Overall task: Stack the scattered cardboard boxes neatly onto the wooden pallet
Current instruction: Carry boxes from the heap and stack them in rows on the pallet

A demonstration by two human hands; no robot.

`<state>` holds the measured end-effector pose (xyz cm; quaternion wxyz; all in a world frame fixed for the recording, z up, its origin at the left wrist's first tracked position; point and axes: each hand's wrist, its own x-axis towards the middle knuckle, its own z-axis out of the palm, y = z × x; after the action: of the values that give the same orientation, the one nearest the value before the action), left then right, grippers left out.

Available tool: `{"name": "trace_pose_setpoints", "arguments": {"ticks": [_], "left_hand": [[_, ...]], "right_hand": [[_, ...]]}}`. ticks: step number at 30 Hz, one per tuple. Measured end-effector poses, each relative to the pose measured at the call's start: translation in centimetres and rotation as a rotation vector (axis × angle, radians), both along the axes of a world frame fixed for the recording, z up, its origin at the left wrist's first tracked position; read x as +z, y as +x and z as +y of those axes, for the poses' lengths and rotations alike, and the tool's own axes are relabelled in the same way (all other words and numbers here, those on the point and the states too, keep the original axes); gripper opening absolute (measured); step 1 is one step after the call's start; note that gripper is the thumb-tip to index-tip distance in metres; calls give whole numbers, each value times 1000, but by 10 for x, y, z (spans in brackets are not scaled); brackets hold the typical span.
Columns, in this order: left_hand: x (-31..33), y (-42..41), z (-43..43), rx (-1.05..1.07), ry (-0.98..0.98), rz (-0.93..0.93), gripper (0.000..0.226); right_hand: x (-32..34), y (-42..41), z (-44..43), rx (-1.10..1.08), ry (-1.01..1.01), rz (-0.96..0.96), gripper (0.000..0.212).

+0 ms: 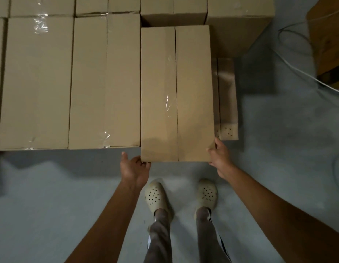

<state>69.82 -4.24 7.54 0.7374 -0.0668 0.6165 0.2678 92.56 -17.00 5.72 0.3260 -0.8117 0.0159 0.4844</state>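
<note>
Head view — cardboard box [176, 92] lies at the right end of the row beside stacked boxes [70, 82], near end overhanging their front edge. Left hand [134, 168] cups the near-left corner, fingers [145, 164] curled under it. Right hand [220, 156] pinches the near-right corner — probably both steering it flush. Wooden pallet [228, 103] shows below, just right.
</note>
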Motion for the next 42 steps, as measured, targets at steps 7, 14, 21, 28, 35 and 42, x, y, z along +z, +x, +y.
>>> {"name": "trace_pose_setpoints", "arguments": {"ticks": [7,14,21,28,35,42], "left_hand": [[-4,8,20,23,22,9,83],[-4,8,31,60,10,-34,80],[2,12,32,112,-7,-60,77],[5,16,38,163,-2,-111,70],[5,11,32,41,21,-50,66],[4,-27,4,-925,1027,978,25]], "right_hand": [[1,14,19,24,42,-32,45],[-1,20,26,19,71,-15,44],[-3,20,32,-10,42,-17,44],[-1,24,43,-37,41,-48,38],[-5,17,36,152,21,-95,81],[-2,-17,41,972,-137,-695,115]]}}
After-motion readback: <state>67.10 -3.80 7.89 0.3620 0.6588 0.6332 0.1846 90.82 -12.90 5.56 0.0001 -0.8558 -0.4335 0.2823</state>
